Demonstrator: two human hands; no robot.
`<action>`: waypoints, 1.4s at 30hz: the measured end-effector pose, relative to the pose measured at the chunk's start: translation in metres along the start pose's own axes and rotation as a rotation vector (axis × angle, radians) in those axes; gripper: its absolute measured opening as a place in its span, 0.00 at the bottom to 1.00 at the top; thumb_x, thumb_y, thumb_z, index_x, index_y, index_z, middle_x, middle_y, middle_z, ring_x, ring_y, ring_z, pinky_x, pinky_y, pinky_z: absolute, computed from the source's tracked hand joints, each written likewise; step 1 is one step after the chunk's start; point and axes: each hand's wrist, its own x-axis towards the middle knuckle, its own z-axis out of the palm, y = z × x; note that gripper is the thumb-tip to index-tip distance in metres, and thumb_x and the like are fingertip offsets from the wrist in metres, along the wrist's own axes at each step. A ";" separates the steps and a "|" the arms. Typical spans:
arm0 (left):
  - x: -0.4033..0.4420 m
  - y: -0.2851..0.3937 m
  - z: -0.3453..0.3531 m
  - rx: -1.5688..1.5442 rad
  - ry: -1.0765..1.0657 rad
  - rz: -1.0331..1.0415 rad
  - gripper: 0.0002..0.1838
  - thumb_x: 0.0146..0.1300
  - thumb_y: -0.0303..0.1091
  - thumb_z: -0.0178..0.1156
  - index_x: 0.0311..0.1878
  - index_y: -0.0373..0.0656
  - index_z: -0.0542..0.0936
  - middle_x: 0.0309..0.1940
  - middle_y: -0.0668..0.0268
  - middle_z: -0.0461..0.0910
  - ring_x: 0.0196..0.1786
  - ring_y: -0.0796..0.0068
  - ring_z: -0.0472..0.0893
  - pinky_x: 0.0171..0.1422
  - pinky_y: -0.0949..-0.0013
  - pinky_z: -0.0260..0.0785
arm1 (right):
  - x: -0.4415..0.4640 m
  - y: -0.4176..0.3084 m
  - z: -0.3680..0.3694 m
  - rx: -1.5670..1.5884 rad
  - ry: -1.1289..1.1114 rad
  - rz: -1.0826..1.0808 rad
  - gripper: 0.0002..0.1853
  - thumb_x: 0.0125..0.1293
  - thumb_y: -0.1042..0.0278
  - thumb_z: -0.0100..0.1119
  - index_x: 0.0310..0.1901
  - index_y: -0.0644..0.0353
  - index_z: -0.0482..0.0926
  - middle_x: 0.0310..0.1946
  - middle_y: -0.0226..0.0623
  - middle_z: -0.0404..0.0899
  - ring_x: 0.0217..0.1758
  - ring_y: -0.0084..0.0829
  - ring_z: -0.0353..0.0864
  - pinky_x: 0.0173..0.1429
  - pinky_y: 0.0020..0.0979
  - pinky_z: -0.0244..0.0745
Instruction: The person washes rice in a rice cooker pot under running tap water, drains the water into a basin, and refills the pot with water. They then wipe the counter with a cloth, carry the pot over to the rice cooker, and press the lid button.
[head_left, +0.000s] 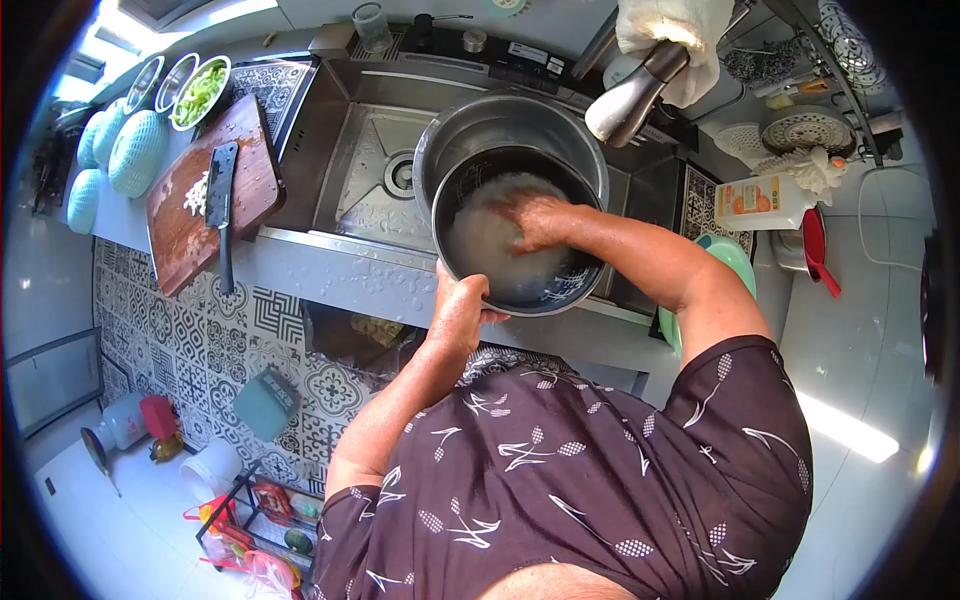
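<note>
I could not make out the fingertips of the right hand [535,222]: they were sunk in cloudy water [480,243], so whether they were clenched or spread I cannot tell. The left hand [462,302] gripped the near left rim of the dark pot [530,308], its fingers partly hidden beneath. That pot sat tilted in or over a larger steel basin [437,150], and the two hid much of the sink [365,155]; I could not see what the pot's base touched. The round black edge of my view cut off the room's corners.

The near counter edge [340,270] was wet with drops, above patterned tiles [225,325]. On the left lay a cutting board [175,235] with a knife [221,190] and chopped white bits [196,194], a bowl of green pieces [201,92] just beyond. The faucet [635,95], partly wrapped in white cloth [700,30], hung close by on the far right.
</note>
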 end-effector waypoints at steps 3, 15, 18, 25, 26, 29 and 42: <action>0.004 0.000 0.000 0.012 0.023 -0.014 0.28 0.45 0.23 0.46 0.55 0.39 0.62 0.41 0.56 0.69 0.35 0.59 0.77 0.30 0.55 0.79 | -0.019 -0.016 0.004 0.104 -0.158 0.096 0.54 0.44 0.45 0.68 0.70 0.58 0.49 0.61 0.64 0.59 0.61 0.55 0.66 0.64 0.42 0.64; 0.005 -0.003 -0.001 0.022 0.024 -0.035 0.30 0.45 0.23 0.46 0.58 0.40 0.60 0.42 0.56 0.69 0.36 0.60 0.78 0.29 0.57 0.79 | 0.020 -0.060 0.014 0.530 -0.034 -0.074 0.17 0.53 0.60 0.58 0.42 0.60 0.78 0.35 0.53 0.80 0.39 0.50 0.81 0.44 0.45 0.74; 0.004 0.000 -0.001 0.007 -0.008 -0.022 0.34 0.44 0.23 0.46 0.60 0.43 0.56 0.44 0.55 0.67 0.36 0.60 0.77 0.28 0.58 0.79 | 0.021 -0.056 -0.015 0.156 0.161 0.029 0.14 0.55 0.62 0.57 0.43 0.55 0.78 0.31 0.48 0.81 0.38 0.48 0.81 0.45 0.45 0.75; 0.007 -0.002 -0.004 0.012 -0.038 -0.038 0.36 0.43 0.23 0.46 0.61 0.44 0.52 0.46 0.54 0.66 0.36 0.61 0.76 0.28 0.59 0.78 | 0.016 0.018 0.000 0.113 0.109 -0.132 0.34 0.54 0.58 0.60 0.63 0.56 0.63 0.52 0.56 0.72 0.58 0.47 0.71 0.63 0.41 0.64; 0.007 -0.003 -0.004 0.011 -0.038 -0.039 0.36 0.43 0.23 0.46 0.61 0.44 0.52 0.46 0.54 0.66 0.36 0.61 0.76 0.28 0.59 0.78 | 0.007 0.017 0.001 0.135 -0.001 -0.041 0.39 0.52 0.55 0.62 0.66 0.56 0.60 0.54 0.59 0.70 0.60 0.47 0.69 0.66 0.41 0.61; 0.008 -0.001 -0.002 0.002 -0.017 -0.046 0.36 0.44 0.23 0.46 0.61 0.44 0.52 0.45 0.54 0.66 0.36 0.62 0.75 0.28 0.58 0.77 | -0.011 0.011 0.029 0.230 -0.092 0.029 0.44 0.48 0.52 0.64 0.67 0.56 0.57 0.55 0.62 0.68 0.59 0.48 0.70 0.64 0.39 0.64; 0.007 -0.005 -0.003 0.023 0.008 -0.035 0.32 0.45 0.23 0.46 0.59 0.41 0.60 0.45 0.54 0.69 0.37 0.59 0.78 0.31 0.56 0.79 | 0.029 -0.056 0.008 0.430 -0.039 -0.077 0.16 0.57 0.62 0.56 0.46 0.58 0.77 0.32 0.47 0.81 0.36 0.41 0.82 0.38 0.38 0.76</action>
